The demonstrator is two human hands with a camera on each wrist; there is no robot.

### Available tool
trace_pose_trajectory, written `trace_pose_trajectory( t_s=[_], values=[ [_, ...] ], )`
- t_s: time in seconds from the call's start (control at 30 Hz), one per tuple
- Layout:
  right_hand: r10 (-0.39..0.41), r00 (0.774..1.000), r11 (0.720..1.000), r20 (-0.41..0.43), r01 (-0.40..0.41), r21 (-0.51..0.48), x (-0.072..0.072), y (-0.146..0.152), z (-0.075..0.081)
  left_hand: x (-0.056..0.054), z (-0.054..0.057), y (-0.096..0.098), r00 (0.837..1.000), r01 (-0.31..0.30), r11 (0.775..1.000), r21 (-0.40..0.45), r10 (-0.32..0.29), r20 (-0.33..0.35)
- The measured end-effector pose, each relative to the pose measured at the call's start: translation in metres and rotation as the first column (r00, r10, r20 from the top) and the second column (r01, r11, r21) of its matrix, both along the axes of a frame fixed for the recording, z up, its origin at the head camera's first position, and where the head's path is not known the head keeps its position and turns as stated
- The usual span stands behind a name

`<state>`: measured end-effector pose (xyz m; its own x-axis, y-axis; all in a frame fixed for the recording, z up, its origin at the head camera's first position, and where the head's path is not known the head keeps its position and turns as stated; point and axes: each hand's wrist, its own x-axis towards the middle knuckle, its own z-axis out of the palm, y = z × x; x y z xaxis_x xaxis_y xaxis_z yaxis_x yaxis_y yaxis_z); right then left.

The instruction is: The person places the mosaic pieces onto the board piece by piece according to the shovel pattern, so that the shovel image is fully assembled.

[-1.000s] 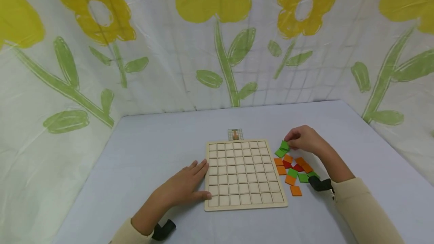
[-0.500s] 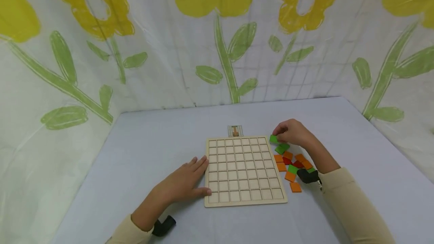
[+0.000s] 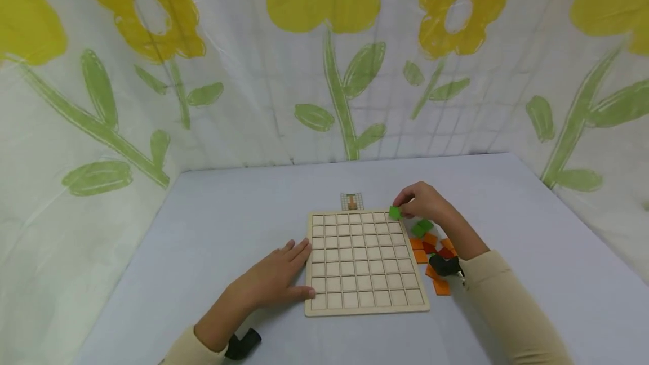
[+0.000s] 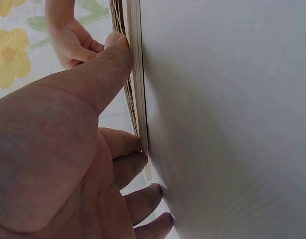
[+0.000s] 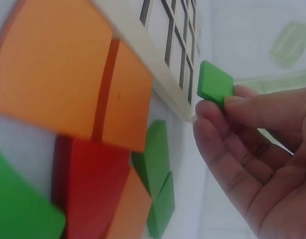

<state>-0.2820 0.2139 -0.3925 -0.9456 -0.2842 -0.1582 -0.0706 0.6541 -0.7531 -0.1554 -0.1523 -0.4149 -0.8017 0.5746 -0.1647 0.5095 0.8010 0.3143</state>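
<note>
Green square tile (image 3: 395, 212) pinched by right hand (image 3: 423, 203) at far right corner of wooden grid board (image 3: 365, 261). Left hand (image 3: 274, 277), fingers straight, just touching board's left edge. Orange tiles (image 3: 441, 287), red tiles (image 3: 429, 248) right of board.

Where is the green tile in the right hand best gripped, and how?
Probably pinch the green tile by its right edge, coming from the right, as the right hand does: it is thin and square, and its left side is free toward the board.
</note>
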Motion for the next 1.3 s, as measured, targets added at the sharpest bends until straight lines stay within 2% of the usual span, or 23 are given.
trace_pose_trajectory(
  t_s=[0.23,0.47,0.83,1.3],
  values=[
    [0.041,0.999,0.999,-0.012,-0.041,0.035,-0.005,-0.016,-0.002,0.002,0.001,-0.001,1.000,0.017,1.000,0.004,-0.017,-0.012],
    [0.077,0.997,0.997,-0.008,-0.077,0.026,-0.009,-0.031,-0.002,0.002,0.003,-0.001,1.000,0.009,1.000,0.008,-0.009,-0.006],
    [0.071,0.997,0.997,0.028,-0.071,-0.003,-0.012,-0.048,-0.009,0.004,0.003,-0.001,1.000,0.015,1.000,0.013,-0.015,-0.009],
    [0.092,0.996,0.996,0.008,-0.092,0.017,-0.012,-0.058,-0.006,0.003,0.000,-0.001,1.000,0.008,1.000,-0.014,-0.008,-0.025]
  ],
)
